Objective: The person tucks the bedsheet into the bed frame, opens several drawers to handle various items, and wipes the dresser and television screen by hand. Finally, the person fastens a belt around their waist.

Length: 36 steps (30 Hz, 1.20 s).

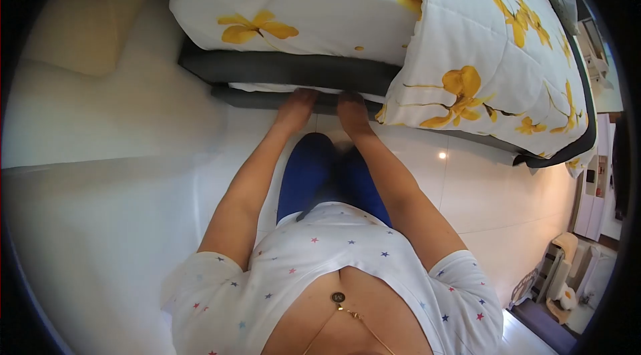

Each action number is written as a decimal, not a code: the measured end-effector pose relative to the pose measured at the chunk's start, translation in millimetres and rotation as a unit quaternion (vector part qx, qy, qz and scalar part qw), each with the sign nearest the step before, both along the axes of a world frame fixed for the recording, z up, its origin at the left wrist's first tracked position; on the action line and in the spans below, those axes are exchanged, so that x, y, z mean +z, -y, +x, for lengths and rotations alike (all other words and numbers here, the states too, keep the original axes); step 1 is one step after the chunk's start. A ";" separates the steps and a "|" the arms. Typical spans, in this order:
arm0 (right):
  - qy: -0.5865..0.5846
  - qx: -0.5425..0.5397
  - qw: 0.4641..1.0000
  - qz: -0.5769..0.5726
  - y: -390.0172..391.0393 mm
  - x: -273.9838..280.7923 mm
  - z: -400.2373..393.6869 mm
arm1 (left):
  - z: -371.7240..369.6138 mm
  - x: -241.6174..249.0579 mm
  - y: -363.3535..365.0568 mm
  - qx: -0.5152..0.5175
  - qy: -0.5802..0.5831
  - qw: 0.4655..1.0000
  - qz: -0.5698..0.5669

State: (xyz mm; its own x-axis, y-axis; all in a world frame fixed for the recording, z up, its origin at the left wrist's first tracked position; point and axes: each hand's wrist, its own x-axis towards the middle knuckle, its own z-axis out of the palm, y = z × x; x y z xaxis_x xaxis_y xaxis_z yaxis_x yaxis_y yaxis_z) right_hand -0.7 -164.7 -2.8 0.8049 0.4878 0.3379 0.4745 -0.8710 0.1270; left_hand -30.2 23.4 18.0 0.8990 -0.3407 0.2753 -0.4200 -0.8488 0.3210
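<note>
My left hand point(294, 109) and my right hand point(353, 109) reach forward side by side, a small gap apart, to the low side of a bed. Their fingers go in under a dark grey band point(287, 68) along the bed's side and are hidden there. White fabric point(257, 87) shows in the slot between this band and a lower dark grey base point(244, 98). Above the band lies a white sheet point(320, 28) with yellow flowers. Close to my right hand hangs the corner of a quilted comforter point(427, 81) with the same flower pattern.
Glossy white floor tiles point(494, 201) lie around my knees point(310, 161). A pale, blurred surface point(100, 115) takes up the left side. At the far right are a chair-like piece of furniture point(561, 268) and a tall light cabinet point(594, 188).
</note>
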 end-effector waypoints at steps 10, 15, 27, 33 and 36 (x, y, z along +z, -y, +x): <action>-0.052 -0.028 0.996 -0.070 -10.1 0.7 1.9 | -25.6 13.5 -58.5 0.232 0.008 0.971 0.047; -0.027 -0.033 0.999 -0.032 -11.8 -20.7 2.6 | -17.0 1.9 -103.7 0.216 -0.049 0.966 0.130; -0.115 -0.047 0.991 -0.046 -11.6 -12.0 9.6 | 11.7 10.0 -72.0 0.190 -0.122 0.929 0.293; -0.022 -0.035 0.998 -0.055 0.8 -3.4 -7.0 | -16.7 10.4 -47.2 0.163 -0.032 0.981 0.101; -0.038 -0.041 0.997 -0.044 -4.1 -9.7 -2.5 | -6.3 -8.1 -60.7 0.150 0.031 0.984 0.093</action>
